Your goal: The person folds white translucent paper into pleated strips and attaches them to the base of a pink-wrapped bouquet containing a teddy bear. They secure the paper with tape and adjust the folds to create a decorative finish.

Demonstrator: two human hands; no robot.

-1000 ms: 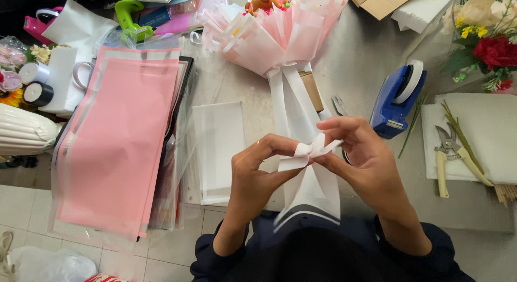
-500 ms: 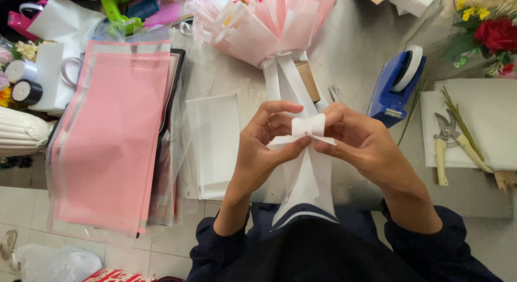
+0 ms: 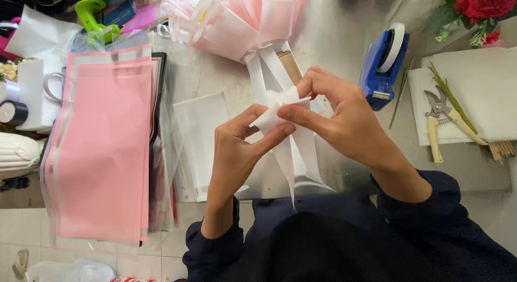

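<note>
We note the grey work table as the largest item, filling the right and far part of the view, with pale floor tiles at near left. On its left side lies a stack of pink wrapping sheets, overhanging the near edge; just right of it a clear cellophane sleeve. At far centre rests the pink-and-white wrapped bouquet, its stem end already bound and wrapped, pointing toward us. 2 long white ribbon tails run from that binding down to the near edge. We judge the wrapping done and the bow in progress: loops are bunched but not yet tied off or spread. The right hand pinches the folded ribbon from the far side; the left hand pinches it from the near side, thumb and forefinger pressed together on the bunch, above table centre. At right sit a white board carrying cream-handled pruning shears, and a blue tape dispenser. At far left, a green glue gun.
</note>
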